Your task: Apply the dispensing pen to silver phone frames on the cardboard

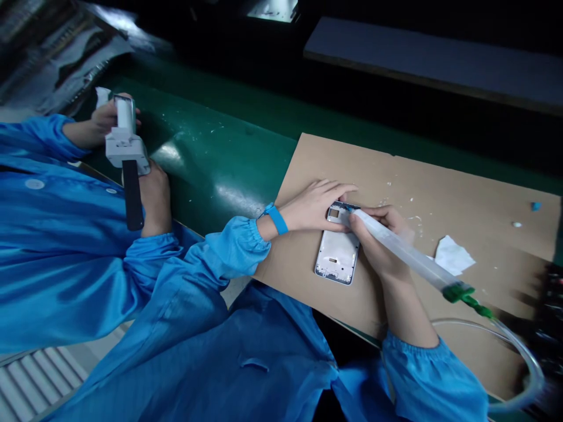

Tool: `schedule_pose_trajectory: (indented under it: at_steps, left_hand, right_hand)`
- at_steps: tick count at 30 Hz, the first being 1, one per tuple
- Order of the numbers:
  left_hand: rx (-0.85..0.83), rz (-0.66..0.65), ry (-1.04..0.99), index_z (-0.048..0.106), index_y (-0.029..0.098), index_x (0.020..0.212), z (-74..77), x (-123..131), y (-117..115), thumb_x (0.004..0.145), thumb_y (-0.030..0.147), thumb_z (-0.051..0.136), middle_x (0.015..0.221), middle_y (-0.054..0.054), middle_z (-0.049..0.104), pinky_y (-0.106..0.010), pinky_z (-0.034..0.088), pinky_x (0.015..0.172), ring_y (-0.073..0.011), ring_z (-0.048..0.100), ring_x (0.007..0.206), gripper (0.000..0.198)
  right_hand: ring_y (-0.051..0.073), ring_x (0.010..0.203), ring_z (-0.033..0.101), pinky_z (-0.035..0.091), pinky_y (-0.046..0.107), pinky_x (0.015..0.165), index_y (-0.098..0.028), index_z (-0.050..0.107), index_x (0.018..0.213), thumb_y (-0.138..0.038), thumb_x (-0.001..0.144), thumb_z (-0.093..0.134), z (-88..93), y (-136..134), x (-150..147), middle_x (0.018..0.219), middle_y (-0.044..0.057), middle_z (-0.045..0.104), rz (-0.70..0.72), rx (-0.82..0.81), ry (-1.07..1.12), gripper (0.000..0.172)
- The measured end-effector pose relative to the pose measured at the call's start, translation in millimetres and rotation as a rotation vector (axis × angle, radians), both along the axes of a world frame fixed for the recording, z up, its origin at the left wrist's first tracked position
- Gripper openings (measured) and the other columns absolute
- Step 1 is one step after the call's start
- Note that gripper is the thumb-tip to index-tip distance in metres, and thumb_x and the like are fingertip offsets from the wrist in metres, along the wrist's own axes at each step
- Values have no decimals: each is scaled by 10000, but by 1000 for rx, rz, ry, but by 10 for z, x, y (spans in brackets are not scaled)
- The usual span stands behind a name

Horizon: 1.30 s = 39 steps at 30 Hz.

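A phone middle frame (336, 253), silvery inside with a dark rim, lies on the brown cardboard sheet (308, 164). Across its upper part is my left hand (314, 205), fingers along the top edge and thumb over the near face, gripping it. My right hand (380, 240) is closed around a translucent dispensing syringe (402, 249). The syringe's narrow blue tip (349, 208) points down at the frame's top end; whether it touches is too small to tell. At its back end sits a green cap (457, 291) leading into a clear hose (530, 363).
A crumpled white wipe (454, 255) and a small blue cap (535, 206) lie on the cardboard. At left, a co-worker in blue sleeves (57, 246) holds a light grey device with a dark strap (127, 146) over the green table mat (211, 158). Dark clutter (549, 316) borders the right.
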State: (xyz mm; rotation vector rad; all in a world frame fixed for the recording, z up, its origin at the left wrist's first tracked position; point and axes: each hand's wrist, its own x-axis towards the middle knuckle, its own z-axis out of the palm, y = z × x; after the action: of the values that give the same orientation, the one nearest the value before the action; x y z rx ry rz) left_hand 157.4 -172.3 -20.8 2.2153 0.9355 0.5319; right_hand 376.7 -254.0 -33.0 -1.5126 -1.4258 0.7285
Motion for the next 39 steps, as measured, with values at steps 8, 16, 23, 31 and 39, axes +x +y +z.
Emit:
schedule_pose_trajectory:
  at_steps: [8,16,23,31,39]
  left_hand:
    - [-10,-22,-18,584,283,1592,17,-2,7,923,470,917,1373,-97,745,-521,479,1201,-343,663,1381,770]
    - [-4,-23,-2,590,237,1567,19,-7,5,923,493,907,1370,-114,743,-515,480,1193,-341,666,1361,763]
    - [-8,-21,1,588,219,1559,16,-6,7,921,483,899,1355,-112,742,-496,480,1171,-334,667,1332,758]
    - [17,-9,15,584,235,1562,-16,6,5,885,453,920,1350,-103,746,-498,469,1191,-334,677,1317,787]
    - [33,-20,16,585,248,1566,-20,-2,-3,897,473,899,1369,-111,740,-510,467,1189,-352,670,1330,773]
  right_hand:
    - [252,752,760,569,351,626,-215,798,1052,-640,974,885,29,2,-1,960,91,824,9,-4,-16,440]
    - [244,751,744,555,354,659,-224,797,1056,-588,979,893,14,-12,23,932,79,813,2,-10,-28,384]
    - [259,763,756,586,371,655,-221,792,1048,-565,973,899,-2,-15,14,934,83,805,3,18,12,367]
    - [236,787,748,584,358,663,-226,769,1040,-565,989,894,14,-27,3,959,78,808,6,12,20,365]
    - [224,751,723,560,344,640,-234,745,1002,-539,990,898,29,-21,-20,940,71,792,-2,33,40,341]
